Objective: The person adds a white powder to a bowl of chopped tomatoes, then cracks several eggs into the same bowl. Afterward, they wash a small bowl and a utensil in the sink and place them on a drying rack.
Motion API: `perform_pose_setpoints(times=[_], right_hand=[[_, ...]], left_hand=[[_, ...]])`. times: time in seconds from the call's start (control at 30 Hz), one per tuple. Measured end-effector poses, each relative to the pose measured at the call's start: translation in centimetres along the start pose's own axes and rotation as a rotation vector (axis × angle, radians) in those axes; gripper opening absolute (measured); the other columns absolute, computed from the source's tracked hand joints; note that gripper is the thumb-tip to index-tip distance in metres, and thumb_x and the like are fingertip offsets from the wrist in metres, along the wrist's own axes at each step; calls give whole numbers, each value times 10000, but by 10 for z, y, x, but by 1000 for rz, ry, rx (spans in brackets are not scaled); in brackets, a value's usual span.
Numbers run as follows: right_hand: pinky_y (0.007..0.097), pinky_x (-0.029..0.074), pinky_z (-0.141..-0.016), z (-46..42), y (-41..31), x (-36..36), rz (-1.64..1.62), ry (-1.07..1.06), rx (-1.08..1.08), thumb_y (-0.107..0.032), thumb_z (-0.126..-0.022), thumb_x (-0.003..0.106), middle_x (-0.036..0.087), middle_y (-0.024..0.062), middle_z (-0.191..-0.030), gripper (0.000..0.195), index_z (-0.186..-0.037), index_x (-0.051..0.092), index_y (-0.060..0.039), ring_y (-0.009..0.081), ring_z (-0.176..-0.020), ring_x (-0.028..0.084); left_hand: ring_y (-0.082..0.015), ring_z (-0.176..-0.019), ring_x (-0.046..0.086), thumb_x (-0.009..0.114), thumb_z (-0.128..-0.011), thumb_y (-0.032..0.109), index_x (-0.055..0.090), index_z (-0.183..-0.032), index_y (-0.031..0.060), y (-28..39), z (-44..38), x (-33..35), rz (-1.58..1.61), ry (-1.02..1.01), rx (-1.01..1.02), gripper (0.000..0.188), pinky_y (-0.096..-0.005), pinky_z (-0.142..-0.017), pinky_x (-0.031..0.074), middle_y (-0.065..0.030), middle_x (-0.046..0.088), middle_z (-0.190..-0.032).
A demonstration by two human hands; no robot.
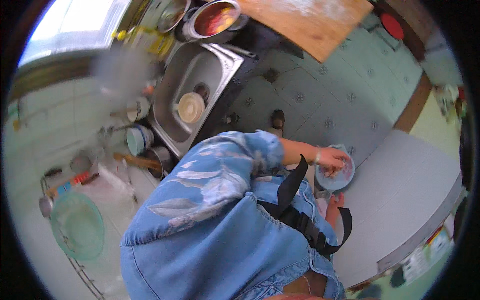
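Observation:
A light-blue round container [339, 182] with pinkish patches inside stands low beside the pale panel, its far rim uneven. My left hand [332, 162] reaches over its opening, fingers bent down inside; whether they grip anything is unclear. Close to the near rim is my right hand [336, 204], partly hidden by my clothing, with its hold not readable. A whitish-pink thing [321, 205] shows beside that hand, too small to name. My blue denim top with a leaf pattern fills the lower middle, and a black buckled strap [292, 187] hangs across the view.
A steel sink [165, 93] holds a cream round dish or lid [191, 107]. Beyond it are a pot of red and yellow food [215, 19] and a floury wooden board [300, 18]. A green basin [77, 226] lies left. A shoe [278, 118] stands on the tiled floor.

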State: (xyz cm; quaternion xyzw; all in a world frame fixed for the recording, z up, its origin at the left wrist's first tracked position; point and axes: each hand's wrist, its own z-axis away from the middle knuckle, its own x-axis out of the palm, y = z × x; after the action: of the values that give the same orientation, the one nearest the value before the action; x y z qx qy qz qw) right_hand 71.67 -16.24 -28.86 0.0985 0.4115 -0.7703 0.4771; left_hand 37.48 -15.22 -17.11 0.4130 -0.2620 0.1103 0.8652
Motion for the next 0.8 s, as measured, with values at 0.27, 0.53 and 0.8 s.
perform_pose_setpoints(times=[0.27,0.53,0.8], right_hand=[[297,501,-741,35,-297,-32,172,-290,-652,-84,-862,586,559,121,-1135,363,-1216,522,-35,186,-871,603],[296,505,-735,168,-611,77,145,-592,-1204,-56,-859,590,581,122,-1110,295,-1152,563,-32,193,-815,604],[327,500,-737,232,-724,344,119,-880,-1642,-53,-805,643,592,121,-1057,336,-1134,575,-65,253,-838,612]], left_hand=[[-203,-1007,579,513,-936,218,462,-1272,70,77,286,-21,520,822,513,370,-364,-821,513,-99,559,-1115],[-198,-983,570,470,-962,213,461,-1237,94,24,426,-64,882,1261,783,300,-352,-786,517,-80,530,-1098],[-193,-920,591,450,-975,273,501,-1164,141,-1,463,-103,1118,1267,1091,236,-365,-759,519,-52,563,-1033]])
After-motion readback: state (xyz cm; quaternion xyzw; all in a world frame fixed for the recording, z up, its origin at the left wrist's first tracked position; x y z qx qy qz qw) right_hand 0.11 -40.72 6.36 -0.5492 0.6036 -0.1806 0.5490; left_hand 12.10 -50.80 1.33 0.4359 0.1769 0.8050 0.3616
